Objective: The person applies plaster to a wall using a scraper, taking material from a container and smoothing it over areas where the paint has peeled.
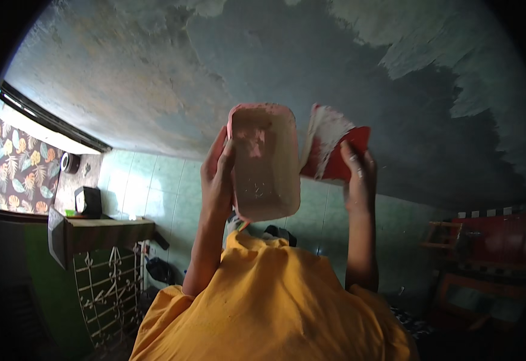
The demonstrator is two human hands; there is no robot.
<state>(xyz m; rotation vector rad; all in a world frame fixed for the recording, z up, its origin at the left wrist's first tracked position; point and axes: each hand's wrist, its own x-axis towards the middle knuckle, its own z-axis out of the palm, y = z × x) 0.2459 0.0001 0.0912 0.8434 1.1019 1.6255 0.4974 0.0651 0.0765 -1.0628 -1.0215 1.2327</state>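
Note:
My left hand (pixel 217 171) is closed round the left side of a shallow rectangular tub (pixel 269 174). The tub is off-white with a pinkish rim, and pink and whitish smears mark its inside. Just right of it, my right hand (pixel 359 171) grips a flat red putty spreader (pixel 335 153). Thick white paste coats the spreader's upper left part. Its edge is close beside the tub's right wall; I cannot tell whether they touch. Both hands are raised in front of a patchy grey plastered surface (pixel 311 66).
Pale green tiles (pixel 166 180) run below the plaster. On the left are a leaf-patterned curtain (pixel 19 162), a ledge (pixel 106 228) with a dark box-shaped object (pixel 88 201), and a white metal grille (pixel 109 283). Wooden furniture (pixel 473 295) stands in shadow at the right.

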